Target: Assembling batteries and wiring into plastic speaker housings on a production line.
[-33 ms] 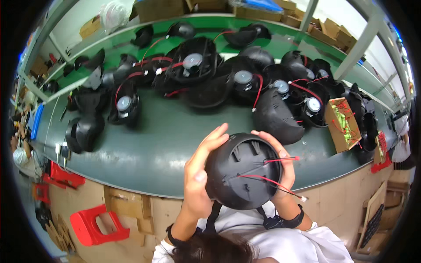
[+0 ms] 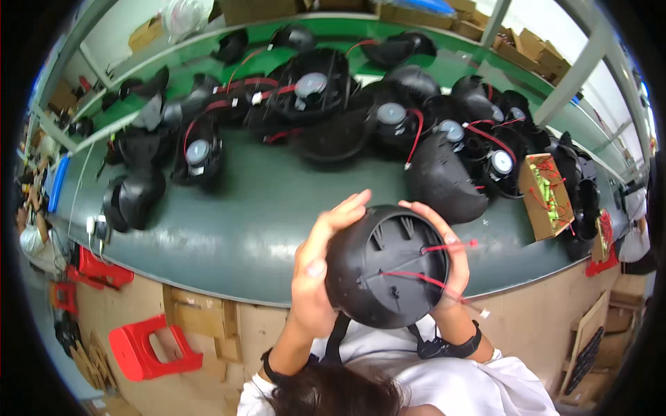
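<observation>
Between both palms I hold a round black plastic shell (image 2: 347, 277), just off the near edge of the workbench. Its hollow side faces up and shows moulded ribs and two thin red leads (image 2: 413, 277) with small end connectors, hanging out past the right rim. My left hand (image 2: 316, 277) is wrapped round the left side, thumb against the wall. The right hand (image 2: 454, 267) curves round the right side, its fingers partly hidden by the shell. On the bench beyond, a similar black half shell (image 2: 447, 180) stands tilted, near a silver round speaker (image 2: 501, 163) in another housing.
Several black housings with speakers and red wires crowd the far part of the green bench (image 2: 243, 243). At right stands a cardboard box (image 2: 538, 208) of green parts with red wires. A red stool (image 2: 154, 350) is on the floor at left; metal posts (image 2: 579, 66) rise behind.
The bench and its contents sit slightly higher and further right in the picture. My hands keep the same hold on the shell, and its leads have shifted a little.
</observation>
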Demonstrator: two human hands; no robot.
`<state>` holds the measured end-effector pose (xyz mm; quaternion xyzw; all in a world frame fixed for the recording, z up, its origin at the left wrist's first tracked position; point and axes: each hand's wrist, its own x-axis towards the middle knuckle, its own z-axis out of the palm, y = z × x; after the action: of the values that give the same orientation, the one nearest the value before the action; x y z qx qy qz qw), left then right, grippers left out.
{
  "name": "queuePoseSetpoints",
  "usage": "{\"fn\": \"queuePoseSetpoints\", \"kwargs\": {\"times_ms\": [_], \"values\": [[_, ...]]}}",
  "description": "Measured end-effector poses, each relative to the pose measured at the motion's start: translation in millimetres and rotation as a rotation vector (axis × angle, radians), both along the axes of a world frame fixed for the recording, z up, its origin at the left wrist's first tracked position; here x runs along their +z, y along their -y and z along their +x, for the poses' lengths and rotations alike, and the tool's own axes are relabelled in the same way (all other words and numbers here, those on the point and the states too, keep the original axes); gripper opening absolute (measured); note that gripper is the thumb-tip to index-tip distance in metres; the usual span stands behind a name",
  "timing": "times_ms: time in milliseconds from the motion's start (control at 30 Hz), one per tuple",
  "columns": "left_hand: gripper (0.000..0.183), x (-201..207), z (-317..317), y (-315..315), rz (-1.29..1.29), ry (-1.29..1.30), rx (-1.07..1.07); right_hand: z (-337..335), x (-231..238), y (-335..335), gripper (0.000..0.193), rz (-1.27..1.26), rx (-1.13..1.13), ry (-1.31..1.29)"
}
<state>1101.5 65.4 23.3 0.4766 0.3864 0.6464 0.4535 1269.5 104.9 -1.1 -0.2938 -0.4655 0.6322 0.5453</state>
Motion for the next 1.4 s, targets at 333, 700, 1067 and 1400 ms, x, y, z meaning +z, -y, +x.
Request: {"fn": "queuePoseSetpoints", "kwargs": {"times_ms": [333, 700, 1067, 1400], "values": [[0.064, -7, -15, -17, -0.089, -0.076, -0.11, -7, 7, -17, 0.064, 0.06, 0.147, 0.212], [0.075, -11, -13, -10, -0.098, -0.226, 0.078, -5, 7, -24, 0.067, 0.099, 0.2, 0.235], [0.089, -26, -6, -3, 0.275, -0.217, 0.274, -8, 6, -21, 0.065, 0.114, 0.207, 0.223], [0.077, -31, -7, -4, 0.291, -0.327, 0.266, -6, -5, -26, 0.059, 0.188, 0.215, 0.093]]}}
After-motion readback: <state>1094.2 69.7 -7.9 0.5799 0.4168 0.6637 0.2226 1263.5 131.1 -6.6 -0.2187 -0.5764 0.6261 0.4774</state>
